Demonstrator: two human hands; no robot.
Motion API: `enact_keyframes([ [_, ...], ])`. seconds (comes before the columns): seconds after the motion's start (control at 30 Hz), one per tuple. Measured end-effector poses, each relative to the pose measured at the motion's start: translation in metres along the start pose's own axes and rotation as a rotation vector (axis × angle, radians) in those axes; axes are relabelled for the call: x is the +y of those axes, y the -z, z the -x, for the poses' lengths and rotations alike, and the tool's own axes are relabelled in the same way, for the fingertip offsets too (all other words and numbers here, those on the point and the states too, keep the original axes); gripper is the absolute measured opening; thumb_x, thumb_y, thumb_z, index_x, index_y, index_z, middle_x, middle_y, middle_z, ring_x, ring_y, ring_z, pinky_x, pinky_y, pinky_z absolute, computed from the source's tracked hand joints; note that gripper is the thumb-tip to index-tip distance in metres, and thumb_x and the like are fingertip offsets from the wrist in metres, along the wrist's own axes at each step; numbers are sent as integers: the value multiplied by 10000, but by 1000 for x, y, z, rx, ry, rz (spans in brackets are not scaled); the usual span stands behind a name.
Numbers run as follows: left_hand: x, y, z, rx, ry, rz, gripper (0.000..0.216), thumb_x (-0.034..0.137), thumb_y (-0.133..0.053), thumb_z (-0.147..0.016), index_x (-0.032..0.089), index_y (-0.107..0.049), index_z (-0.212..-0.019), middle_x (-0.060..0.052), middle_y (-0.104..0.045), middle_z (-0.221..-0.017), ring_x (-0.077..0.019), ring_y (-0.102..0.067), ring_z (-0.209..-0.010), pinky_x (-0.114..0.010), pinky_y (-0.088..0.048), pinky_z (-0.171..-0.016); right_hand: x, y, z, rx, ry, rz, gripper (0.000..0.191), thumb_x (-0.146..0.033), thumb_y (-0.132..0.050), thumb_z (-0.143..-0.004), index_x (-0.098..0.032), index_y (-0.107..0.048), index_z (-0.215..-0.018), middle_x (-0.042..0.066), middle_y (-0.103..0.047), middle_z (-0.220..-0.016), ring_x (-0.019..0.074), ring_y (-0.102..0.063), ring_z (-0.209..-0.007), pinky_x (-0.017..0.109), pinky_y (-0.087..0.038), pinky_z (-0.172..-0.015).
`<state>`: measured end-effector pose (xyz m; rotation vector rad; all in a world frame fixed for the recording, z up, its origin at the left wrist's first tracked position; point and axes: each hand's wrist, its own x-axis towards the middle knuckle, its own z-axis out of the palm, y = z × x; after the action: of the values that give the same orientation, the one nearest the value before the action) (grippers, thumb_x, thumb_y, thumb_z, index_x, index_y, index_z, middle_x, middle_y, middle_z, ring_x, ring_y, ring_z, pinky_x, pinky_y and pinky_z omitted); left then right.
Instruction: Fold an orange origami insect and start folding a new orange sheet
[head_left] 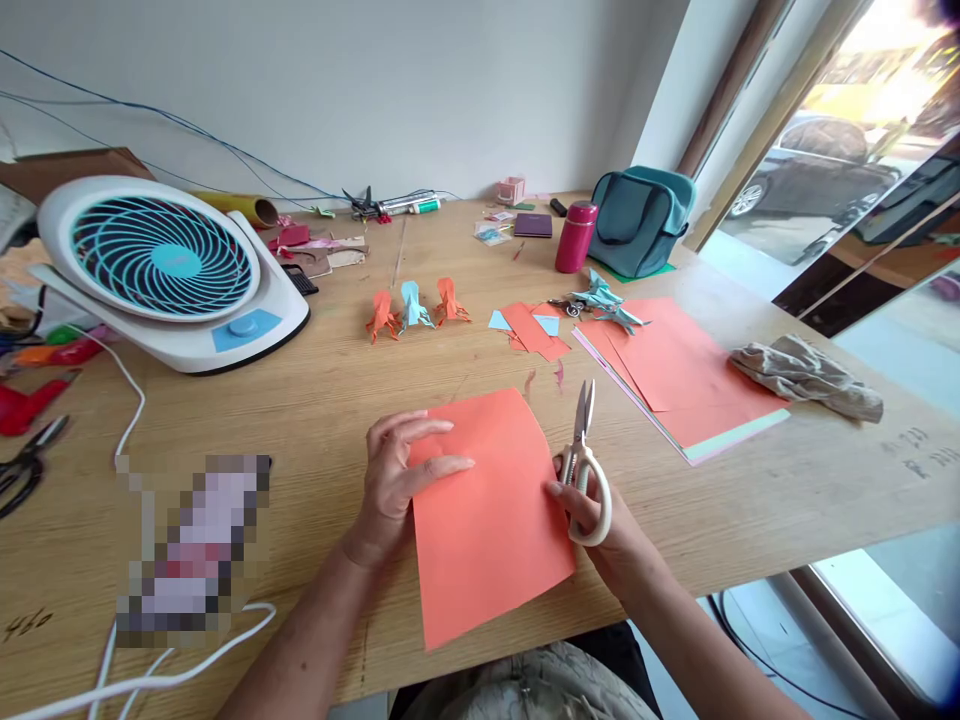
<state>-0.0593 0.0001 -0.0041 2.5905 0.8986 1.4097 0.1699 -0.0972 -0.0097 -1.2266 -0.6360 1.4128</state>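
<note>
An orange sheet of paper is held up at a slant over the near edge of the table. My left hand grips its left edge, the thumb on the front face and the other fingers around the upper left side. Scissors with cream handles are in my right hand, their blades pointing up and slightly parted. The right hand is beside the paper's right edge; whether its hidden fingers touch the sheet I cannot tell. Orange and light blue paper scraps lie just beyond the sheet.
Three small folded paper figures stand mid-table. At left are a white fan, a pixelated phone-like object and black scissors. Orange sheets, a crumpled cloth, a pink bottle and a teal bag occupy the right.
</note>
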Motion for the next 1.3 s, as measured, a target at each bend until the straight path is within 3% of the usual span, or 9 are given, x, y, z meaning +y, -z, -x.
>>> enact_keyframes([
  [0.1, 2, -4, 0, 35, 209, 45, 428, 228, -668, -892, 362, -624, -1296, -61, -462, -1400, -277, -407, -1335, -459, -368, -1116, -1, -4, -1, -13, 0, 70, 387, -437, -809, -716, -219, -544, -894, -55, -447, -687, 115, -387, -615, 247, -337, -570],
  [0.2, 3, -6, -5, 81, 605, 271, 667, 357, -664, -873, 298, -405, -1485, -126, -385, -1507, -308, -407, -1380, -458, -402, -1090, -3, -7, -2, 2, 22, 108, 406, -417, -825, -683, -214, -506, -832, -72, -412, -645, 103, -354, -583, 236, -295, -532],
  [0.3, 2, -7, -12, -4, 916, 563, 745, 493, -618, -873, 233, -324, -1506, -150, -600, -1317, -286, -650, -1087, -398, -539, -839, -1, -9, -3, 36, 11, 111, 425, -439, -823, -669, -208, -497, -813, -73, -411, -648, 102, -358, -586, 230, -301, -525],
  [0.43, -1, -8, -16, -24, 1266, 809, 862, 543, -754, -738, 203, -389, -1440, -99, -714, -1113, -230, -696, -809, -319, -524, -651, 2, -7, -3, 63, -22, 113, 452, -455, -833, -655, -208, -536, -889, -74, -421, -646, 112, -389, -588, 234, -332, -525],
  [0.5, -4, -7, -14, 20, 1295, 771, 814, 525, -809, -685, 202, -471, -1351, -79, -722, -1075, -204, -687, -764, -283, -505, -605, 2, -6, -3, 58, -25, 106, 454, -439, -843, -647, -209, -558, -916, -67, -446, -655, 118, -408, -596, 234, -341, -525],
  [0.67, -6, -2, -10, -146, 1325, 1006, 647, 623, -656, -818, 215, -545, -1308, -83, -753, -983, -210, -698, -714, -276, -491, -571, 0, -4, 0, 14, -22, 126, 437, -441, -865, -630, -190, -559, -814, -51, -461, -665, 109, -403, -606, 230, -333, -531],
  [0.77, -6, 1, -11, -178, 1288, 1148, 710, 545, -694, -832, 280, -451, -1445, -72, -760, -1024, -204, -712, -779, -261, -505, -617, -2, -1, 1, -11, -22, 166, 448, -456, -866, -631, -191, -529, -761, -57, -439, -642, 101, -377, -591, 232, -320, -529],
  [1.0, -7, -5, -4, -400, 1290, 1211, 432, 356, -765, -805, 240, -703, -1216, -84, -766, -1072, -219, -732, -875, -287, -546, -751, -3, 1, 0, -112, -25, 198, 430, -435, -856, -654, -205, -511, -766, -69, -429, -637, 96, -359, -580, 235, -314, -531],
  [1.3, -18, 1, -10, -122, 1396, 1261, 591, 188, -756, -762, 287, -624, -1329, -30, -787, -1004, -169, -748, -756, -262, -590, -685, 0, 10, 6, -87, 105, 229, 456, -579, -737, -784, -202, -606, -1005, 12, -587, -804, 142, -485, -665, 270, -382, -603],
])
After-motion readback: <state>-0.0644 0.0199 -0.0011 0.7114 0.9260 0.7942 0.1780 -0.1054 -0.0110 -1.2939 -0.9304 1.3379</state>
